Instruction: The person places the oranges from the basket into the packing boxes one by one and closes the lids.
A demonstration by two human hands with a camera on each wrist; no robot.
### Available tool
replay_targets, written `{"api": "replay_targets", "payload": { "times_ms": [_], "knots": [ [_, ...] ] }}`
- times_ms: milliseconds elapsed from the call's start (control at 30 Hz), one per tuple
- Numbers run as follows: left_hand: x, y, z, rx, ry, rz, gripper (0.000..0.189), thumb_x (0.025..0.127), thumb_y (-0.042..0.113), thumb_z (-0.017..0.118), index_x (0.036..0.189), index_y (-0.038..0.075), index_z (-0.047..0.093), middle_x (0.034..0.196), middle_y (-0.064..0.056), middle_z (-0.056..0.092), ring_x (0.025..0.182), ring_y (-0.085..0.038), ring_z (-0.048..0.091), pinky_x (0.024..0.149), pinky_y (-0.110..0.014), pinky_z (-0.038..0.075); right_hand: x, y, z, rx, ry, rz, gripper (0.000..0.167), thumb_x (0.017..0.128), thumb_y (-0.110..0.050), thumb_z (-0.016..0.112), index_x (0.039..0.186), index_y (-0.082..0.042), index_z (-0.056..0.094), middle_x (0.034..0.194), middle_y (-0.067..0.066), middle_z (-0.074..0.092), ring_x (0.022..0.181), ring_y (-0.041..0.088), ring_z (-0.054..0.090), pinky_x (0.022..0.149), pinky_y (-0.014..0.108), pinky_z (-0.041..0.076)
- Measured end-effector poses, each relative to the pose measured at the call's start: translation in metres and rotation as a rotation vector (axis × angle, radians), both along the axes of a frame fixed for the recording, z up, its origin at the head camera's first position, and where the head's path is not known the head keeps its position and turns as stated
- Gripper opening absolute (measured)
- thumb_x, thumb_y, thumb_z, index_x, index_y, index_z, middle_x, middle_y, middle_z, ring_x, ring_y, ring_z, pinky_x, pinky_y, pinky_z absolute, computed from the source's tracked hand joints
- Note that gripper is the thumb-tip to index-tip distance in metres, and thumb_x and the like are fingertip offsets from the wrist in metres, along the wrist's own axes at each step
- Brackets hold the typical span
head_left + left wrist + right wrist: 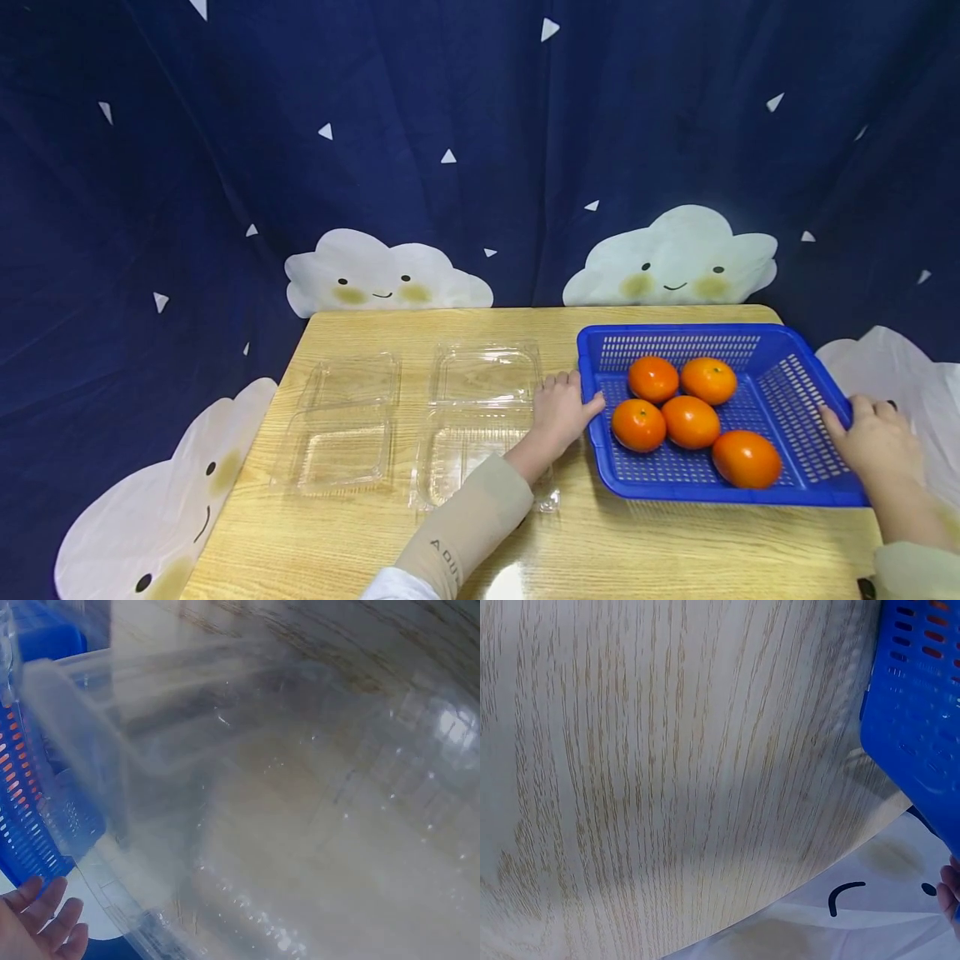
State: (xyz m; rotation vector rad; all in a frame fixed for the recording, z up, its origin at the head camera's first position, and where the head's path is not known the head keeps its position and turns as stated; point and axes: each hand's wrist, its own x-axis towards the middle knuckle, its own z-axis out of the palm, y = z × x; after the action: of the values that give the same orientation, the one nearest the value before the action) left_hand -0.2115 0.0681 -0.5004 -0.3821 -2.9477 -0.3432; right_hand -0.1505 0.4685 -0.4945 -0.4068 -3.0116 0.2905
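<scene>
A blue plastic basket (697,497) stands on the right part of the table with several orange persimmon-like fruits (691,422) inside. My left hand (558,412) is at its left rim, thumb over the rim; in the left wrist view its fingers (46,919) are spread and loosely bent beside the basket wall. On the right side my right hand (879,442) grips the rim, thumb inside and fingers outside. Only some of its fingers (949,889) show in the right wrist view. Under and beside my left forearm lies a clear hinged container (450,454), opened flat.
Another clear hinged container (341,446) lies opened at the left of the wooden table (247,533). Behind the table hangs a dark blue curtain (390,83) with white clouds and triangles. The basket's right side reaches the table's right edge.
</scene>
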Motion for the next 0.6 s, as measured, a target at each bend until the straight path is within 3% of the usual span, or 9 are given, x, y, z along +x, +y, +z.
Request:
{"api": "replay_targets", "payload": {
  "times_ms": [133, 333, 467, 600],
  "knots": [
    [0.003, -0.007, -0.002, -0.005, 0.070, -0.052, 0.052, 0.090, 0.055, 0.036, 0.109, 0.013, 0.060, 0.099, -0.001, 0.062, 0.089, -0.016, 0.056, 0.075, -0.030, 0.043, -0.001, -0.003, 0.000, 0.007, 0.025, -0.013, 0.064, 0.092, -0.045, 0.041, 0.115, 0.014, 0.032, 0.107, 0.038, 0.032, 0.095, 0.054, 0.034, 0.077, 0.065, 0.033],
    [0.008, -0.025, 0.001, 0.039, 0.104, -0.134, 0.040, 0.095, 0.041, 0.035, 0.108, 0.013, 0.061, 0.105, -0.001, 0.063, 0.098, -0.016, 0.057, 0.086, -0.030, 0.043, -0.001, -0.010, 0.002, 0.065, 0.059, -0.051, 0.054, 0.091, -0.031, 0.047, 0.120, 0.011, 0.031, 0.112, 0.038, 0.032, 0.099, 0.055, 0.035, 0.081, 0.063, 0.033],
    [0.013, -0.039, 0.005, 0.018, 0.129, -0.180, 0.033, 0.094, 0.036, 0.039, 0.105, 0.014, 0.061, 0.102, 0.002, 0.062, 0.093, -0.014, 0.056, 0.083, -0.029, 0.043, 0.001, -0.012, 0.003, 0.108, 0.060, -0.065, 0.050, 0.090, -0.023, 0.048, 0.122, 0.010, 0.030, 0.114, 0.037, 0.032, 0.101, 0.053, 0.035, 0.083, 0.062, 0.033],
    [0.020, -0.054, 0.005, -0.028, 0.201, -0.218, 0.030, 0.092, 0.031, 0.043, 0.107, 0.013, 0.062, 0.100, 0.001, 0.062, 0.093, -0.014, 0.056, 0.081, -0.029, 0.044, 0.000, -0.015, 0.005, 0.106, 0.085, -0.053, 0.048, 0.089, -0.020, 0.048, 0.123, 0.010, 0.031, 0.115, 0.037, 0.031, 0.103, 0.052, 0.034, 0.083, 0.061, 0.032]
  ]
}}
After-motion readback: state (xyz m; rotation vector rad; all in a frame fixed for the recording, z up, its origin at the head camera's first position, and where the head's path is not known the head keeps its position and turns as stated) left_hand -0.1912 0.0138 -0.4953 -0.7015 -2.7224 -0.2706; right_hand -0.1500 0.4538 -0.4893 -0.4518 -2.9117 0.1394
